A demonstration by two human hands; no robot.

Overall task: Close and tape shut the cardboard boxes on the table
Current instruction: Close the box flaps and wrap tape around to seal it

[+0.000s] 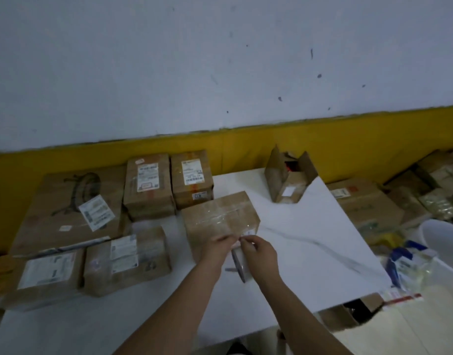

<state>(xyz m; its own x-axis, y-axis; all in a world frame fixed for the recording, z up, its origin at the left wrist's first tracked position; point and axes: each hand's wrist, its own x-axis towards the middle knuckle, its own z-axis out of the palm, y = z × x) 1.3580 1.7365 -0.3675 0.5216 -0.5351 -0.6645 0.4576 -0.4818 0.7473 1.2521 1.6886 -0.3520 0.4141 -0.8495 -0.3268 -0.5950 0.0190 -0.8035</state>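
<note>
A closed cardboard box (pixel 217 216) with clear tape across its top lies in the middle of the white table (pixel 310 242). My left hand (pixel 219 248) and my right hand (pixel 258 249) meet at its near edge, fingertips pinching the tape end between them. A roll of clear tape (pixel 242 265) hangs just below my hands, partly hidden by the right one. Another cardboard box (pixel 288 175) stands at the back of the table with its flaps up and something red inside.
Several closed, labelled boxes (pixel 148 185) crowd the left side, a large flat one (pixel 66 211) behind them. More boxes (pixel 363 203) and packets pile up at the right, beside a white bucket (pixel 443 237). A yellow-and-white wall runs behind.
</note>
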